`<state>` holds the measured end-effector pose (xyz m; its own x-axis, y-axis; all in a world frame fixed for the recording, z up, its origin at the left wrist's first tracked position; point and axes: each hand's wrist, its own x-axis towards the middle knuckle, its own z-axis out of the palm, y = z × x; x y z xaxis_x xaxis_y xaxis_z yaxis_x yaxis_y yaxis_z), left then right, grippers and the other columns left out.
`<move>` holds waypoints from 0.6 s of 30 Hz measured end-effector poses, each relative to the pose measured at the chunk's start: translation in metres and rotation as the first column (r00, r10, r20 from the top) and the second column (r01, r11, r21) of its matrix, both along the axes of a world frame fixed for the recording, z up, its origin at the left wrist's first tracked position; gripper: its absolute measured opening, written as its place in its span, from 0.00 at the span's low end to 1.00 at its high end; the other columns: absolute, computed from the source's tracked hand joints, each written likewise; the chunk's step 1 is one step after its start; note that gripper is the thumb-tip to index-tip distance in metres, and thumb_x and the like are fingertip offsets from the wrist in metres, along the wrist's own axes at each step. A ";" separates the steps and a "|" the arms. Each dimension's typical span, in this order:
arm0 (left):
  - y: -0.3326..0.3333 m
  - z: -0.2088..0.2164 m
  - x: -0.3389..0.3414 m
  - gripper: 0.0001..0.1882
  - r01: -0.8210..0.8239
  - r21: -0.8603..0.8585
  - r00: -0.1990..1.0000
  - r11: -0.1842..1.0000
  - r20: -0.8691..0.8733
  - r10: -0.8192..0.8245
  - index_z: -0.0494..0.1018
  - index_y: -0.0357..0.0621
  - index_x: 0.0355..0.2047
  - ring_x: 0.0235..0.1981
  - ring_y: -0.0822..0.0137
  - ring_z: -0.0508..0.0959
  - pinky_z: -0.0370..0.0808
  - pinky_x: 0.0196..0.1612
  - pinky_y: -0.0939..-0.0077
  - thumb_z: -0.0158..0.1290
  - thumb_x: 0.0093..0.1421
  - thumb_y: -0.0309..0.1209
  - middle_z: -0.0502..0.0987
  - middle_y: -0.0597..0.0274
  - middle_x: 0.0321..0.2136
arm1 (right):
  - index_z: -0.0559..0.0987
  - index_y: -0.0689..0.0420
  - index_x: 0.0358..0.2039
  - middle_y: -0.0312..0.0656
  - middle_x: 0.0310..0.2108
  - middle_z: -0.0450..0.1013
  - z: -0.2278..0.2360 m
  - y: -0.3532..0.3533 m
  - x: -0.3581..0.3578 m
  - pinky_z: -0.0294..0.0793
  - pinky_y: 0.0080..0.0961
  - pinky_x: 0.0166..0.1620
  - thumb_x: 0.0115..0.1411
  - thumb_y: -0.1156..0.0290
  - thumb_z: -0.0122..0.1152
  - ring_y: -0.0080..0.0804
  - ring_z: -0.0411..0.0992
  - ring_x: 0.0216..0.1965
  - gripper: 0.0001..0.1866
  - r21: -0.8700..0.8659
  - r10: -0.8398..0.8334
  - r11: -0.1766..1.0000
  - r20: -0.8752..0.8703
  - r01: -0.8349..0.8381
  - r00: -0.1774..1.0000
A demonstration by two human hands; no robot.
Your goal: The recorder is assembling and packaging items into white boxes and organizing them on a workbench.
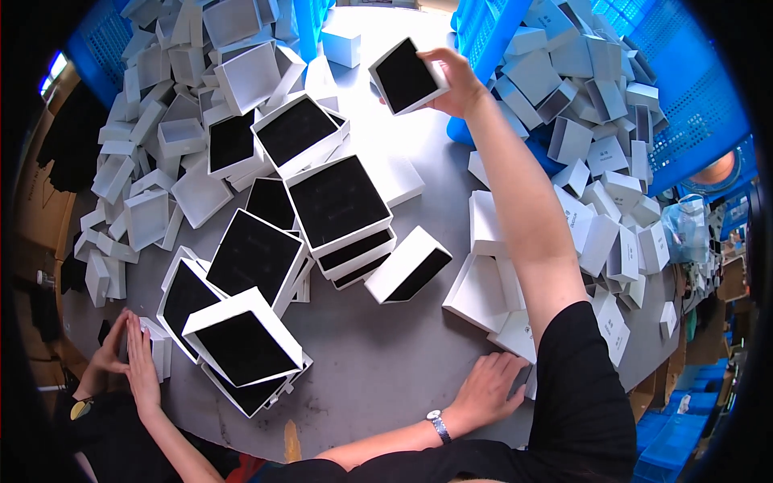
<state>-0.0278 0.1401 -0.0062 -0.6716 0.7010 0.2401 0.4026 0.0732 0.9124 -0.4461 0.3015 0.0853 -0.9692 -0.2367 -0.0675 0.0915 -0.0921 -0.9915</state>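
My right hand (459,84) is raised at the far middle, closed on the edge of a white box (407,76) with a black lining facing up. On the near right of the table rests my left hand (487,390), a watch on its wrist. Its fingers lie spread and hold nothing, their tips beside the white lids (515,334). Between the hands, a white box with a black lining (408,266) lies tilted on its side. Left of it, similar black-lined boxes (338,201) are stacked in uneven piles.
A heap of white boxes (149,217) covers the far left; another heap of white boxes (604,169) lies right, by a blue perforated crate (700,105). A co-worker's hands (133,366) are around a white box at the near left of the grey table (362,354).
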 end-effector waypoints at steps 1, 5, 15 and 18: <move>0.000 0.000 0.000 0.23 0.000 0.003 1.000 1.000 0.000 0.000 0.69 0.41 0.50 0.45 0.52 0.73 0.68 0.51 0.61 0.59 0.55 0.32 0.72 0.51 0.41 | 0.74 0.52 0.61 0.52 0.53 0.75 0.005 0.004 0.006 0.81 0.53 0.50 0.48 0.39 0.63 0.53 0.77 0.53 0.44 -0.128 0.108 0.986 -0.031 -0.111 0.994; 0.001 0.001 -0.003 0.22 -0.007 0.001 1.000 1.000 -0.028 0.007 0.70 0.41 0.50 0.45 0.53 0.72 0.68 0.50 0.61 0.59 0.55 0.31 0.72 0.52 0.41 | 0.72 0.50 0.61 0.48 0.51 0.74 0.008 -0.009 0.021 0.74 0.63 0.56 0.48 0.36 0.62 0.53 0.74 0.55 0.44 -0.062 -0.058 0.997 -0.033 0.056 0.998; 0.007 0.005 -0.003 0.21 0.054 -0.072 0.998 0.996 -0.016 -0.056 0.71 0.41 0.49 0.44 0.55 0.73 0.68 0.49 0.61 0.59 0.55 0.32 0.73 0.54 0.41 | 0.66 0.48 0.68 0.51 0.63 0.69 0.017 -0.020 -0.085 0.70 0.61 0.61 0.54 0.34 0.64 0.52 0.67 0.64 0.47 0.707 -0.052 0.459 -0.583 0.538 0.811; 0.004 0.000 -0.001 0.21 0.032 -0.014 0.999 0.999 -0.011 -0.032 0.72 0.37 0.46 0.44 0.54 0.73 0.69 0.47 0.61 0.59 0.54 0.33 0.73 0.53 0.41 | 0.61 0.37 0.72 0.50 0.71 0.58 -0.028 -0.038 -0.109 0.56 0.65 0.68 0.48 0.30 0.68 0.57 0.56 0.70 0.54 0.865 -0.078 -0.216 -0.479 0.454 0.875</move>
<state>-0.0289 0.1445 -0.0062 -0.6461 0.7252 0.2379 0.4154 0.0726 0.9067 -0.5554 0.2639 0.0577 -0.9437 0.1919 0.2696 0.2071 0.9779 0.0289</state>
